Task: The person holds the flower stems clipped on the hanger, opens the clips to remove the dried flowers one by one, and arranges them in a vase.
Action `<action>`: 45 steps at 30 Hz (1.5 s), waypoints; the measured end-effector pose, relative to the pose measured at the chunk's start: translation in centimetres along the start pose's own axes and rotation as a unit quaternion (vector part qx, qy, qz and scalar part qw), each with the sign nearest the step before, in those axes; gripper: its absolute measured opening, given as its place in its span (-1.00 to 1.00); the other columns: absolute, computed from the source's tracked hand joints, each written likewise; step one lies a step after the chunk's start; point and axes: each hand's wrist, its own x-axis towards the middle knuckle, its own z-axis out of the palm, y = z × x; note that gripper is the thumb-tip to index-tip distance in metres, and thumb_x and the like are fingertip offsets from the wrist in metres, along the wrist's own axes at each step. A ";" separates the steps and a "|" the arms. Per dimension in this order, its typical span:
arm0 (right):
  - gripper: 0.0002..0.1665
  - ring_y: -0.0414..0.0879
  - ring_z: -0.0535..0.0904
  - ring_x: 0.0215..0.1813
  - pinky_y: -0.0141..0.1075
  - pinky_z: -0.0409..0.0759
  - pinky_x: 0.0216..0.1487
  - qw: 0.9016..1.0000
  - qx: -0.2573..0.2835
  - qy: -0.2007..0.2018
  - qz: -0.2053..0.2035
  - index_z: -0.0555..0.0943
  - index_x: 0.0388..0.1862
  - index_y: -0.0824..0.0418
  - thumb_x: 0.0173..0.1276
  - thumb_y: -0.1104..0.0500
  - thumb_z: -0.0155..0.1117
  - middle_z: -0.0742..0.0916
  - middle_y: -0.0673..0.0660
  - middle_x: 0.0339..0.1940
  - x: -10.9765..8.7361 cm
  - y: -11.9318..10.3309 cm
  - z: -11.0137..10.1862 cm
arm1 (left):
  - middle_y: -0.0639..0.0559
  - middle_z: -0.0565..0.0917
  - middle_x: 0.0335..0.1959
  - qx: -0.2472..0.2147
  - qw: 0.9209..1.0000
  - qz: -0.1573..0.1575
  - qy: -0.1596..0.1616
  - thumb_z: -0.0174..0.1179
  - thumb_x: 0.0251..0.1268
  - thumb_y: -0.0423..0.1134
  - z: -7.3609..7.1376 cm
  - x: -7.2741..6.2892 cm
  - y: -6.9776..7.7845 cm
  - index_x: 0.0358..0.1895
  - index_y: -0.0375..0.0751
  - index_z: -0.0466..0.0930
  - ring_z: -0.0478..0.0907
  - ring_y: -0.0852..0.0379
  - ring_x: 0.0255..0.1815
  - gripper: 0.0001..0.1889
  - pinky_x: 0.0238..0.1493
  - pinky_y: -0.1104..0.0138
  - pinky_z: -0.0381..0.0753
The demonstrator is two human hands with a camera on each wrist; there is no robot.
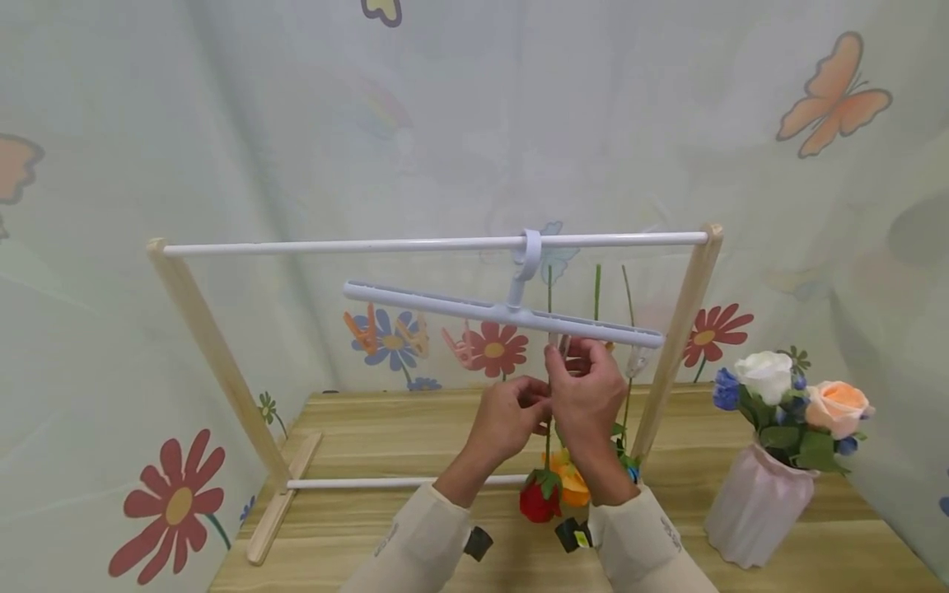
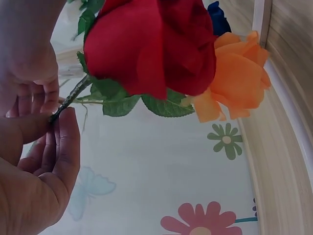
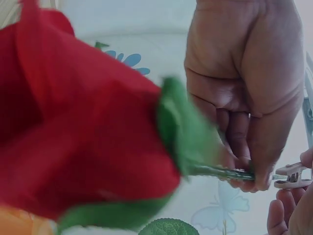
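A red rose (image 1: pixel 539 502) hangs head down below a pale blue hanger (image 1: pixel 445 308), its stem running up between both hands. My left hand (image 1: pixel 507 414) pinches that green stem (image 3: pixel 220 172) between thumb and fingers. Higher up, just under the hanger bar, my right hand (image 1: pixel 591 394) pinches a small pale clothespin (image 3: pixel 292 184) at the stem's line; its jaws face the left fingertips in the right wrist view. An orange flower (image 2: pixel 239 78) hangs behind the rose, with a dark blue bloom (image 2: pixel 218 19) beyond it. The hanger tilts, its right end lower.
The hanger hooks over the white rail (image 1: pixel 334 246) of a wooden-sided rack (image 1: pixel 215 354). Orange (image 1: pixel 362 331), yellowish and pink clothespins (image 1: pixel 460 347) dangle along its left half. At right on the wooden table (image 1: pixel 371 428) stands a pale pink vase (image 1: pixel 759 502) with roses.
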 end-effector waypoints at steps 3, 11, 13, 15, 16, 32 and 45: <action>-0.70 -0.05 0.76 -0.27 -0.50 0.62 -0.31 1.000 0.000 -0.001 -0.004 0.68 -0.12 0.23 0.36 0.03 0.43 0.81 0.12 -0.23 0.0 0.0 0.0 | -0.06 0.79 -0.25 0.001 1.000 -0.007 -0.001 0.33 0.38 -0.21 -0.1 -0.1 -0.2 -0.04 -0.20 0.71 0.77 0.03 -0.30 -0.81 -0.28 0.32 0.78; -0.68 -0.05 0.76 -0.29 -0.45 0.64 -0.29 1.000 -0.008 -0.003 0.006 0.64 -0.10 0.22 0.35 0.02 0.42 0.80 0.11 -0.21 0.2 0.0 -0.1 | -0.08 0.77 -0.23 0.006 1.000 -0.024 -0.014 0.34 0.37 -0.21 -0.6 -0.2 -0.6 -0.06 -0.19 0.70 0.73 0.12 -0.33 -0.82 -0.29 0.31 0.78; -0.67 -0.06 0.74 -0.30 -0.43 0.63 -0.29 1.000 -0.009 -0.003 0.008 0.64 -0.08 0.21 0.35 0.02 0.42 0.79 0.10 -0.20 0.3 0.0 -0.1 | -0.04 0.76 -0.25 0.013 0.999 -0.023 -0.021 0.33 0.38 -0.22 -0.8 -0.3 -0.7 -0.07 -0.19 0.70 0.71 0.13 -0.33 -0.83 -0.30 0.31 0.78; -0.66 -0.08 0.72 -0.31 -0.43 0.61 -0.30 1.000 -0.011 -0.004 0.009 0.63 -0.06 0.20 0.34 0.01 0.43 0.79 0.09 -0.18 0.4 0.0 -0.2 | -0.03 0.75 -0.27 0.022 0.999 -0.024 -0.029 0.32 0.38 -0.24 -0.9 -0.4 -0.8 -0.08 -0.21 0.70 0.70 0.13 -0.34 -0.84 -0.30 0.31 0.78; -0.66 -0.09 0.71 -0.31 -0.43 0.60 -0.30 1.000 -0.010 -0.005 0.009 0.63 -0.06 0.20 0.34 0.01 0.43 0.79 0.09 -0.18 0.4 0.0 -0.1 | -0.03 0.75 -0.27 0.026 0.999 -0.026 -0.033 0.32 0.38 -0.26 -1.0 -0.5 -0.9 -0.08 -0.21 0.70 0.69 0.13 -0.34 -0.85 -0.31 0.31 0.78; -0.61 -0.04 0.69 -0.33 -0.59 0.54 -0.31 1.000 -0.006 0.002 -0.007 0.62 0.01 0.24 0.36 0.03 0.44 0.77 0.14 -0.14 0.4 0.4 0.1 | -0.04 0.77 -0.29 0.052 0.996 -0.048 -0.057 0.34 0.35 -0.28 -1.2 -1.6 -1.7 -0.12 -0.19 0.71 0.71 0.15 -0.38 -0.88 -0.36 0.32 0.77; -0.62 -0.03 0.68 -0.32 -0.62 0.55 -0.26 1.000 -0.012 0.005 -0.011 0.63 0.04 0.27 0.35 0.10 0.43 0.77 0.18 -0.14 0.6 0.6 -0.5 | 0.01 0.78 -0.32 0.067 0.994 -0.039 -0.079 0.34 0.34 -0.30 -1.6 -2.4 -2.3 -0.16 -0.18 0.73 0.70 0.18 -0.39 -0.91 -0.40 0.34 0.76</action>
